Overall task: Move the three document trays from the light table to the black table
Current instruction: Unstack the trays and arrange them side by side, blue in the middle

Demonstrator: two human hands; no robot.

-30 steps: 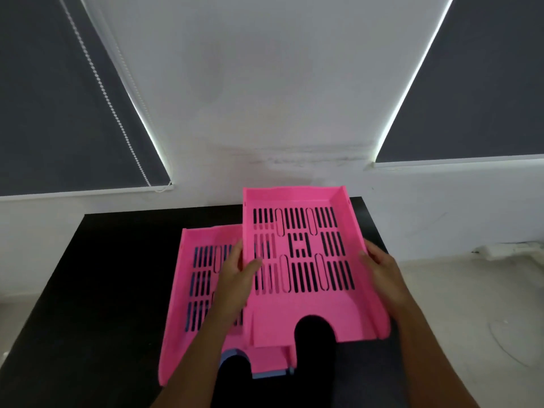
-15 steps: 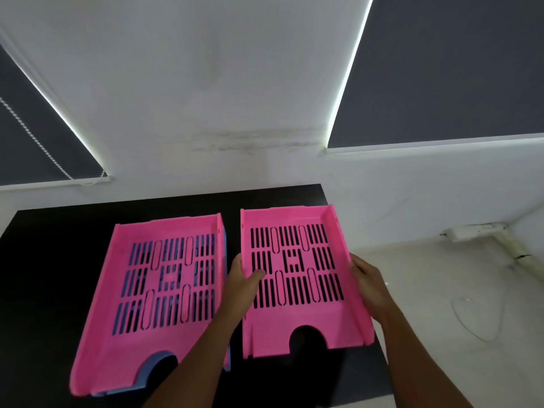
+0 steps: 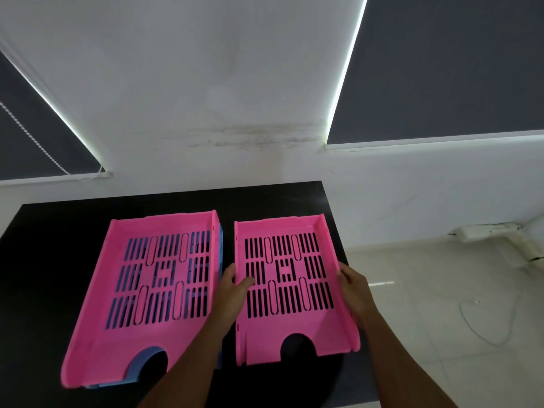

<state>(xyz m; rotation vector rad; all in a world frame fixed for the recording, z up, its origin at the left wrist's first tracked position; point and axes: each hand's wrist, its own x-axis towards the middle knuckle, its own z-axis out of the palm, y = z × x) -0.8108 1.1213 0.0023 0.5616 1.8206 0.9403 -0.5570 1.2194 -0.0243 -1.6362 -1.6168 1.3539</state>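
Two pink slotted document trays lie side by side on the black table [image 3: 44, 260]. The right pink tray [image 3: 294, 328] is near the table's right edge; my left hand [image 3: 235, 290] grips its left wall and my right hand [image 3: 353, 287] grips its right wall. The left pink tray [image 3: 117, 334] rests on top of a blue tray [image 3: 138, 375], which shows only at the front notch and along the right side.
A white wall with two dark roller blinds rises behind the table. To the right is a pale tiled floor [image 3: 441, 290] with a thin cable loop [image 3: 485, 322] and a white power strip [image 3: 482, 231] by the wall.
The right pink tray, held by both hands, moved from above the left tray to the right and down onto the black table beside it.
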